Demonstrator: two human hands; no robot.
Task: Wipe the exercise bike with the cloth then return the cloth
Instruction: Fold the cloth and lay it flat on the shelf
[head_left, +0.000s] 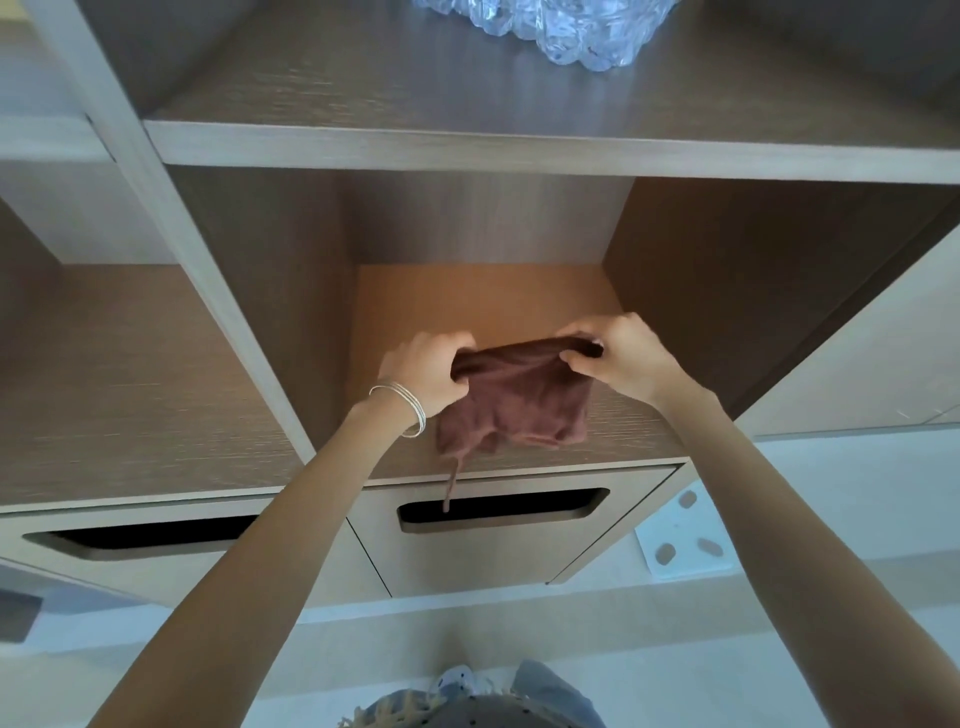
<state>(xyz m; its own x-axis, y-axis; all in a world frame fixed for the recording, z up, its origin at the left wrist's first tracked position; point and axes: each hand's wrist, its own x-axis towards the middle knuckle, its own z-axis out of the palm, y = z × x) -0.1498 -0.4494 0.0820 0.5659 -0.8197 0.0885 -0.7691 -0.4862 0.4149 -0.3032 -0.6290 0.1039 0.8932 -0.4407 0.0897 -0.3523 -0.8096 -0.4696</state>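
Note:
A brown cloth (514, 400) hangs between both hands at the front of an open wooden cubby (483, 296). My left hand (423, 374) pinches its left top edge, and thin bangles circle that wrist. At the cloth's right top corner my right hand (618, 358) grips it. The cloth droops onto the cubby's front lip, and a thin loop of it dangles down over the drawer slot (498, 506). No exercise bike is in view.
The cubby belongs to a wooden shelf unit. A clear crinkled plastic pack (545, 26) sits on the shelf above. Two drawers with dark slot handles lie below. A white scale (680, 535) rests on the floor at the right. Another cubby (119, 374) opens to the left.

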